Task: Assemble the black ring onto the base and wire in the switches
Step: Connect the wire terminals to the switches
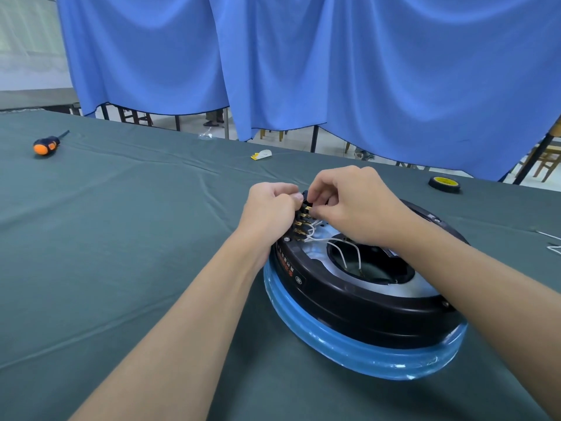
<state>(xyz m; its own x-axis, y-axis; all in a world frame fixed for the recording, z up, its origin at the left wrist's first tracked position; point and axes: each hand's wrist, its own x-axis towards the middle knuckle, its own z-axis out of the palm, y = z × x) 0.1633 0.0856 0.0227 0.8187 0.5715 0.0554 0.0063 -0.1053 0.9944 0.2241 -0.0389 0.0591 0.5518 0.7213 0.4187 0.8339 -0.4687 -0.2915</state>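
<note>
The black ring (349, 302) sits on the round base (358, 354), whose rim is wrapped in blue film, on the green tablecloth. A row of switches with brass terminals (303, 221) stands at the ring's far left edge. White wires (340, 249) run from those terminals into the centre opening. My left hand (268, 211) grips the ring's outer edge beside the switches, fingers curled. My right hand (349, 202) pinches a small connector at the topmost switch terminal; the fingertips hide the contact itself.
An orange and black screwdriver (48, 144) lies at the far left of the table. A small yellow and white packet (261, 154) lies beyond the hands. A roll of black tape (444, 184) rests at the right. Loose white wire (551, 243) lies at the right edge. Blue curtains (303, 62) hang behind.
</note>
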